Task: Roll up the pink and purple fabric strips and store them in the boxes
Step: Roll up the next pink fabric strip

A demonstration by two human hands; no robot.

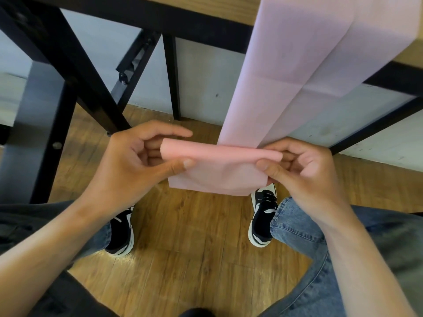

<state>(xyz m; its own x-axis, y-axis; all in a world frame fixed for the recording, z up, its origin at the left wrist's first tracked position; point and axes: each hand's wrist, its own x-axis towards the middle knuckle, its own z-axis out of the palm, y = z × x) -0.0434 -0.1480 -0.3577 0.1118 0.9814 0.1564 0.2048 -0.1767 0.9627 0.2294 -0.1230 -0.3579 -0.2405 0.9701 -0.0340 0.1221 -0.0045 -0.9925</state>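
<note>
while both hands are pinching the folded lower end of the pink fabric strip (270, 92), the strip is hanging down from the surface (409, 54) above and to the right of them. the left hand (137, 161) is gripping the left end of the fold, thumb pressing on the near face and fingers curling behind it. the right hand (304, 165) is holding the right end the same way, thumb on the front and curled fingers tucked behind. between the hands the fabric is doubling over into a thick pink edge, with a loose flap drooping just below it. beneath the hands, two dark shoes (263, 218) are resting on the wooden floor (190, 236), and black frame legs (75, 65) are standing beyond the left hand.
</note>
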